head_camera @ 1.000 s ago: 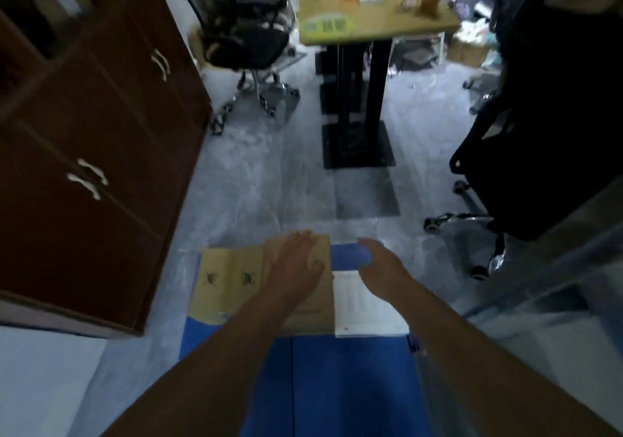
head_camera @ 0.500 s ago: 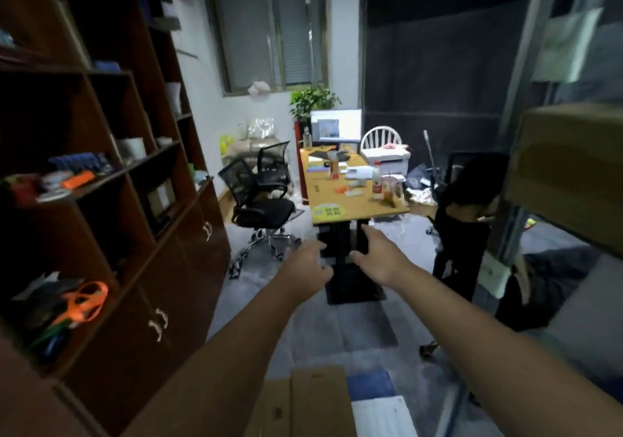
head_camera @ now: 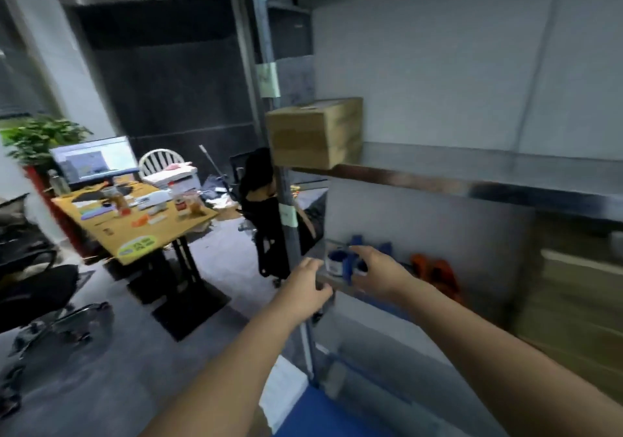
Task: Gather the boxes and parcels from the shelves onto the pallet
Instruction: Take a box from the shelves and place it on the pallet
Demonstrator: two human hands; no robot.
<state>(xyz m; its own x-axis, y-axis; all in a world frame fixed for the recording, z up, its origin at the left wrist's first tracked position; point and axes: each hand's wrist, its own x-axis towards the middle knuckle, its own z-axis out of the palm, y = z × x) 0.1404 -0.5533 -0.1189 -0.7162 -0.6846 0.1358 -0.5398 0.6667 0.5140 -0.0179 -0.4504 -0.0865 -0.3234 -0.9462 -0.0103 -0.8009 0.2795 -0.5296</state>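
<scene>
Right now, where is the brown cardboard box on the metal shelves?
In the head view, the cardboard box sits at the left end of the upper shelf, beside the metal upright post, above and beyond both hands.

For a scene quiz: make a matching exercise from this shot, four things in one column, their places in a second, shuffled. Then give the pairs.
Things:
1. cardboard box
2. monitor
3. orange item
4. left hand

Places:
A. on the yellow desk, by the plant
B. lower shelf, right of the blue things
C. in front of the rack's upright post, empty
D. upper shelf, at its left end

Pairs: 1-D, 2-A, 3-B, 4-C
</scene>
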